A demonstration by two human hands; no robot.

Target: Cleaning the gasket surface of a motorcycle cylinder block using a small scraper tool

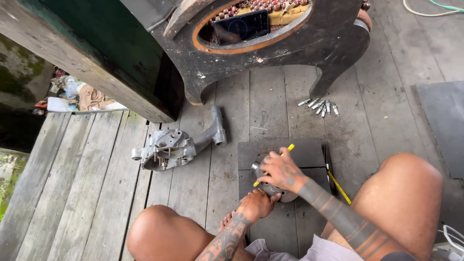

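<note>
Between the bare knees, the left hand (258, 204) grips a small metal part (282, 193) on a dark mat (304, 152), while the right hand (282, 170), closed around a yellow-handled tool (288, 148), covers most of it. Farther off on the plank floor (96, 193) lie a grey engine casing (171, 147) and loose bolts (320, 106), then a dark stool (290, 53) holding a phone (241, 26).

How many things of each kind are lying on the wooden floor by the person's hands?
Grey cast-metal engine casing: 1
Small round metal part, held under the left hand and right hand: 1
Yellow-handled tools: 2, one in the right hand, one on the boards
Cluster of silver bolts, too small to count: 1
Total: 5
</note>
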